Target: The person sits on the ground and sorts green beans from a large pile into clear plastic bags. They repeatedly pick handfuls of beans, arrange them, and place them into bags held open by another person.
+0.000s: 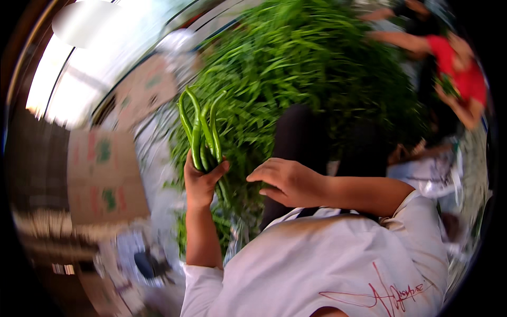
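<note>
My left hand is wrapped round an upright bunch of several long, glossy green peppers, whose tips stand above my fingers. My right hand is just to the right of the bunch, palm downward, with slightly bent fingers apart and nothing visibly held. A large heap of long leafy green plants lies in front of me, around my dark-clad legs.
Flattened cardboard and pale plastic sheeting lie at the left, more cardboard farther forward. A person in red works at the upper right, holding some greens, beside another person's arm. White bags lie right.
</note>
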A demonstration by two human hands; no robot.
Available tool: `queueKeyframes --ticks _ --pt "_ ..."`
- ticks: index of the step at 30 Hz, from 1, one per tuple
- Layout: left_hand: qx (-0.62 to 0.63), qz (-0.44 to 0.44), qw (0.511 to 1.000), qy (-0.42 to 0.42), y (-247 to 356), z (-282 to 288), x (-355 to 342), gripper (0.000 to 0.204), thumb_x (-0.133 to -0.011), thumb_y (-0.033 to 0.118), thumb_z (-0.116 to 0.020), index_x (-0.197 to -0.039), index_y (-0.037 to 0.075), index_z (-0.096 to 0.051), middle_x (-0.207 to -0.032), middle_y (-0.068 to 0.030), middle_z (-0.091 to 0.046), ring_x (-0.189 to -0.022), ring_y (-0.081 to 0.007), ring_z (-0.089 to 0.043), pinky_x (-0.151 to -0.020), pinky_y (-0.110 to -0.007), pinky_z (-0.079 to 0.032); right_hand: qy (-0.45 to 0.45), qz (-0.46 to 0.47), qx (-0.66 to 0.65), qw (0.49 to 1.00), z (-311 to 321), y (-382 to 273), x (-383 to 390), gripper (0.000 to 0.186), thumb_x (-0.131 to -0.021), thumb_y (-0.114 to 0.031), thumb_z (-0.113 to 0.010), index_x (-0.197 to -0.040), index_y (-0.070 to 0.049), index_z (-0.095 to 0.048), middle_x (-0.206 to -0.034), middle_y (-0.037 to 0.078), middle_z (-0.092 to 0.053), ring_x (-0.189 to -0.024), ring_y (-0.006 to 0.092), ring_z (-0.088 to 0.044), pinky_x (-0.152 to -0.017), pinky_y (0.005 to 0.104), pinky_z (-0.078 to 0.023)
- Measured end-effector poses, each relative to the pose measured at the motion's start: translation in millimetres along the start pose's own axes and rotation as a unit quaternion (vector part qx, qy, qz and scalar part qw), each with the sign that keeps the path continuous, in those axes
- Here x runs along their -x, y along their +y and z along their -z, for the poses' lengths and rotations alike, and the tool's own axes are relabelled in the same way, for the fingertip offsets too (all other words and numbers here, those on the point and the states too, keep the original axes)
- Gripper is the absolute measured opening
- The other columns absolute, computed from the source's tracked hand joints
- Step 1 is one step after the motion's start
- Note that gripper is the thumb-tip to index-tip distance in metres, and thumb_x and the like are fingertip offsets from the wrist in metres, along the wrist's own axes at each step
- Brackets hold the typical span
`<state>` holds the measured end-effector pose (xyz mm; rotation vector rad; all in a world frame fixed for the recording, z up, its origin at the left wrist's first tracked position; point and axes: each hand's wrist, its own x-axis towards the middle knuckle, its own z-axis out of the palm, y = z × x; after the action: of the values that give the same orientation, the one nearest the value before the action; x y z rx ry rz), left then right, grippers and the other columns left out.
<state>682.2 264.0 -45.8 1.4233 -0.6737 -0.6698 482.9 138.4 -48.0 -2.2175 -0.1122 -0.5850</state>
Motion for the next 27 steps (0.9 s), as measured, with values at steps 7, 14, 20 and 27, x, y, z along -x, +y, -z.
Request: queueKeyframes --ticks 7,14,20,27 --pt "-0.297 -0.378 0.754 -0.448 35.9 -206.8 -27.4 0.051 -0.071 0.001 -0.071 -0.117 -0.002 -0.052 -0.095 -0.0125 -0.065 -0.084 -0.0258 -0.064 -0.072 -0.034 -0.051 0.122 -0.099 0.655 0.739 84.4 -41.5 81.0 0.06 -0.088 -0.023 -0.043 -0.145 -0.014 -0.026 -0.13 0.022 -0.052 -0.113 0.0295 -0.055 -0.097 0.0424 -0.044" --pt "-0.253 -0.423 0.664 -0.562 126.4 -363.5 68.7 0.062 -0.07 0.011 -0.076 -0.125 0.0 -0.048 -0.119 -0.0172 -0.056 -0.111 -0.0301 -0.054 -0.096 -0.038 -0.041 0.248 -0.261 0.693 0.625 189.5 -128.1 241.2 0.047 -0.078 -0.019 -0.058 -0.124 -0.013 -0.053 -0.062 0.002 -0.053 -0.057 0.0194 -0.06 -0.044 0.0321 -0.047" --pt "-0.085 -0.648 0.636 -0.411 140.5 -436.3 76.0 0.035 -0.084 0.013 -0.068 -0.114 -0.001 -0.056 -0.116 -0.0132 -0.059 -0.106 -0.0266 -0.056 -0.094 -0.037 -0.041 0.244 -0.669 0.625 0.32 272.9 -229.5 386.0 0.035 -0.069 -0.008 -0.065 -0.103 -0.003 -0.055 -0.081 0.016 -0.067 -0.077 0.0309 -0.067 -0.065 0.0446 -0.053" --pt "-0.148 -0.681 0.398 -0.597 29.6 -585.2 149.7 0.041 -0.088 0.03 -0.062 -0.12 0.005 -0.057 -0.128 -0.0126 -0.055 -0.121 -0.0318 -0.048 -0.104 -0.044 -0.034 -0.019 -0.765 0.519 0.381 297.5 -162.6 553.0 0.03 -0.066 -0.004 -0.067 -0.095 -0.004 -0.063 -0.086 0.016 -0.068 -0.076 0.0321 -0.066 -0.064 0.0413 -0.053"
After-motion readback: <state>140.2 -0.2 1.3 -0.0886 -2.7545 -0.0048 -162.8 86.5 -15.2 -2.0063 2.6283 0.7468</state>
